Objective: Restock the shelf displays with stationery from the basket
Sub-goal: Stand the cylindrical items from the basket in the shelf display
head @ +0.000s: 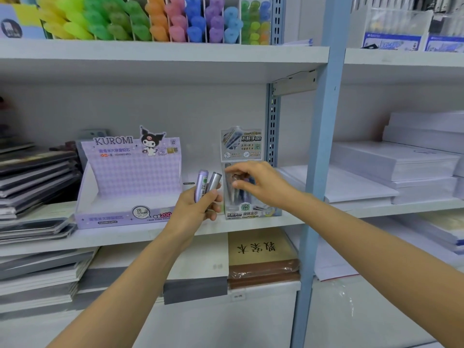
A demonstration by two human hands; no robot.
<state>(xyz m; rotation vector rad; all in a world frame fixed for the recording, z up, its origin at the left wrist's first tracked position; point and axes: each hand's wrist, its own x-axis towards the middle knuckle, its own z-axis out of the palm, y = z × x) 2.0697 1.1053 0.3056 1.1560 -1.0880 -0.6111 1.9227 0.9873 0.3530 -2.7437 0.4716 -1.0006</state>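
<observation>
Head view: left hand (198, 209) clenched round two lead tubes (206, 183), one purple, one grey, held upright just before the shelf edge (140, 237). Right hand (253, 183) reaches into the clear display box (251, 172); fingers curled, contents blurred, grasp cannot be told. The Kuromi tray (130, 182) stands left, apparently empty, with open shelf between.

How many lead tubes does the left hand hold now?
2. A purple tube and a grey tube stand side by side, upright, in the left hand, in front of the middle shelf. The fingers may hide more.
</observation>
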